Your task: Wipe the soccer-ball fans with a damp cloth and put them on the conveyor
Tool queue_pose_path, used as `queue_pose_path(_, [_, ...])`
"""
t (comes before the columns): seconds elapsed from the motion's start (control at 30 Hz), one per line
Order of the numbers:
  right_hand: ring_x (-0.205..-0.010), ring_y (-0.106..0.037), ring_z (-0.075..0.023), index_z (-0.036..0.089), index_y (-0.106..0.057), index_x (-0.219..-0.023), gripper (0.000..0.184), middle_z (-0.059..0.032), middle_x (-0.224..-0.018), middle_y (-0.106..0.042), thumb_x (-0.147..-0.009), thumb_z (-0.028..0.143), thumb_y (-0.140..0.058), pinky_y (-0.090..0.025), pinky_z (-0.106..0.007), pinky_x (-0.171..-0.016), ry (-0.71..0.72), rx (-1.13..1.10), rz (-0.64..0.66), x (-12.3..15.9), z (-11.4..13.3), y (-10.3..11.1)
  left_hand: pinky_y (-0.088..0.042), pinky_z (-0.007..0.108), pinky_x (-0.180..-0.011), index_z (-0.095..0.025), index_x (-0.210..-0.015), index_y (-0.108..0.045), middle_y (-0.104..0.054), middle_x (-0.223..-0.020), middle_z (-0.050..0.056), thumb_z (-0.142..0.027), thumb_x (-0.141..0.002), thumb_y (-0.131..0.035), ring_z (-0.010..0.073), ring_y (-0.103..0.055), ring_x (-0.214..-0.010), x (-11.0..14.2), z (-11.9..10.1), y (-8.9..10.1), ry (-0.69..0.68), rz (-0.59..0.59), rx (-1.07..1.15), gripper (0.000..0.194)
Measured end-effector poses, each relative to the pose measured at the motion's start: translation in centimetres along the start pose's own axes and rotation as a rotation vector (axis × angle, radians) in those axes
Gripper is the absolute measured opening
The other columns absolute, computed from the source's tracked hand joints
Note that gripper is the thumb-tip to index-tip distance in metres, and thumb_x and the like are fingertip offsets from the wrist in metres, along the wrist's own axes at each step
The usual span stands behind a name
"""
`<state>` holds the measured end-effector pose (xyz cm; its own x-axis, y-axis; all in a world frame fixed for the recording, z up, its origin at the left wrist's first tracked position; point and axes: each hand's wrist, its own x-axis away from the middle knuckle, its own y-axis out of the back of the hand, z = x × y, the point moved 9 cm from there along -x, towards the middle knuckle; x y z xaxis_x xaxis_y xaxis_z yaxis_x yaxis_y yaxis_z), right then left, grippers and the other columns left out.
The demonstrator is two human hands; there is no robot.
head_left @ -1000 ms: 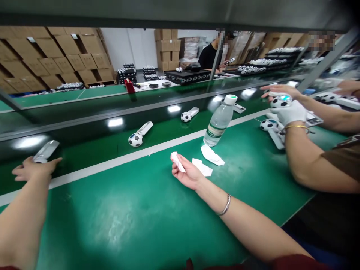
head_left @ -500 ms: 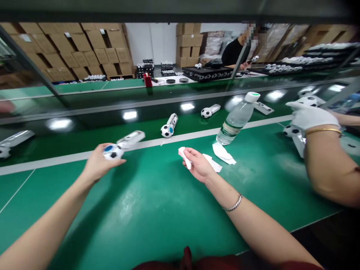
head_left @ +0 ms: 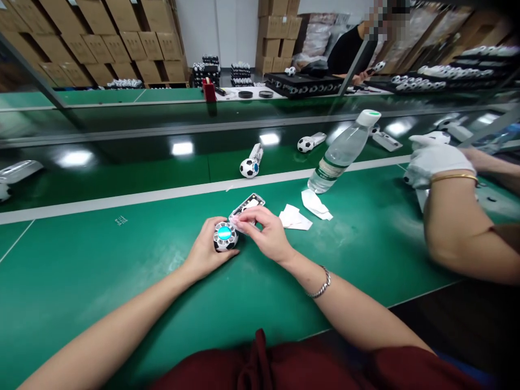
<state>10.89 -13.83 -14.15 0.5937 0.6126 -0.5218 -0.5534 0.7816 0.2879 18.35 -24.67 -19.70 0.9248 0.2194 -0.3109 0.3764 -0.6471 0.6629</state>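
My left hand (head_left: 207, 249) is closed around the ball-shaped head of a soccer-ball gadget (head_left: 226, 245), a round black-and-white body with a bright blue disc facing up. Its handle (head_left: 255, 201) points away to the upper right, with the inner parts exposed. Over the joint of head and handle, my right hand (head_left: 264, 233) pinches a small wad of white tissue, mostly covered by the fingers, against the gadget. Two folded white tissues, one nearer (head_left: 296, 218) and one farther (head_left: 317, 205), lie on the green table just right of my right hand.
A water bottle (head_left: 341, 154) stands behind the tissues. Similar gadgets, one close (head_left: 249, 167) and one farther right (head_left: 309, 143), lie on the dark green belt (head_left: 162, 176). At the right, a co-worker's white-gloved hand (head_left: 439, 162) handles another gadget. Another person (head_left: 349, 51) works across the line.
My left hand has brought the gadget rightward to the middle, in front of me. My right hand has moved left with its tissue and now meets the gadget. The view has tilted down.
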Motion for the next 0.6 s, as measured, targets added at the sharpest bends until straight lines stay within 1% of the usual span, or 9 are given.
queue_pose_path(0.1, [-0.084,-0.053,-0.01,0.017,-0.064,-0.089,0.014,-0.0042,-0.087,-0.058,-0.081,0.021,-0.053,-0.045,-0.024,-0.079,0.168,0.076,0.145,0.7,1.7,-2.3,-0.04,0.029,-0.089,-0.021,-0.112,-0.036,-0.043,-0.11,0.005,-0.03,-0.066,-0.066,0.0161,-0.044,-0.102,0.0,-0.5,0.0,-0.059,-0.013,-0.005,0.056])
queue_pose_path(0.17, [-0.082,-0.053,-0.0102,0.016,-0.065,-0.09,0.017,-0.0049,-0.085,-0.057,-0.083,0.021,-0.05,-0.045,-0.024,-0.078,0.227,0.126,0.202,0.9,2.0,-3.4,-0.04,0.027,-0.088,-0.02,-0.111,-0.037,-0.044,-0.109,0.004,-0.026,-0.067,-0.063,0.0153,-0.044,-0.102,-0.1,-0.8,0.1,-0.087,-0.022,-0.008,0.051])
queue_pose_path(0.23, [-0.081,-0.053,-0.0103,0.016,-0.065,-0.088,0.017,-0.0049,-0.083,-0.057,-0.083,0.022,-0.05,-0.045,-0.024,-0.076,0.197,0.158,0.176,0.5,1.4,-3.5,-0.04,0.027,-0.088,-0.02,-0.11,-0.038,-0.044,-0.108,0.004,-0.027,-0.067,-0.064,0.015,-0.044,-0.101,-0.1,-0.8,0.1,-0.083,-0.027,-0.001,0.05])
queue_pose_path(0.33, [-0.08,-0.053,-0.0103,0.014,-0.064,-0.086,0.016,-0.0046,-0.082,-0.058,-0.082,0.024,-0.052,-0.044,-0.024,-0.076,0.11,0.178,0.12,0.0,0.5,-2.9,-0.04,0.027,-0.088,-0.02,-0.111,-0.038,-0.044,-0.109,0.005,-0.029,-0.066,-0.066,0.0153,-0.044,-0.101,-0.2,-0.7,0.0,-0.071,-0.019,0.004,0.054])
queue_pose_path(0.4, [-0.082,-0.054,-0.0109,0.016,-0.064,-0.086,0.014,-0.0038,-0.083,-0.058,-0.082,0.024,-0.053,-0.043,-0.025,-0.077,0.105,0.222,0.14,0.0,0.5,-3.0,-0.04,0.027,-0.088,-0.019,-0.111,-0.037,-0.043,-0.109,0.005,-0.028,-0.067,-0.065,0.0155,-0.044,-0.102,-0.2,-0.8,0.0,-0.076,-0.016,-0.001,0.053])
queue_pose_path(0.5, [-0.084,-0.054,-0.012,0.019,-0.064,-0.085,0.013,-0.0022,-0.084,-0.059,-0.082,0.023,-0.052,-0.039,-0.028,-0.078,0.143,0.319,0.199,0.4,1.1,-3.5,-0.039,0.028,-0.089,-0.019,-0.111,-0.037,-0.044,-0.109,0.006,-0.027,-0.068,-0.062,0.0159,-0.043,-0.102,-0.2,-1.1,0.0,-0.089,-0.016,-0.016,0.05])
queue_pose_path(0.53, [-0.084,-0.054,-0.0122,0.019,-0.063,-0.085,0.012,-0.0021,-0.084,-0.059,-0.082,0.023,-0.052,-0.039,-0.028,-0.078,0.137,0.336,0.202,0.5,1.1,-3.5,-0.04,0.028,-0.089,-0.018,-0.111,-0.037,-0.044,-0.108,0.006,-0.027,-0.068,-0.062,0.016,-0.043,-0.102,-0.2,-1.1,0.1,-0.089,-0.018,-0.017,0.05])
queue_pose_path(0.6, [-0.082,-0.054,-0.0123,0.017,-0.062,-0.084,0.012,-0.0023,-0.083,-0.06,-0.082,0.024,-0.052,-0.039,-0.028,-0.076,0.085,0.333,0.167,0.3,0.6,-3.0,-0.04,0.028,-0.088,-0.019,-0.11,-0.037,-0.044,-0.108,0.006,-0.028,-0.067,-0.064,0.016,-0.044,-0.102,-0.1,-1.1,0.1,-0.081,-0.02,-0.013,0.051])
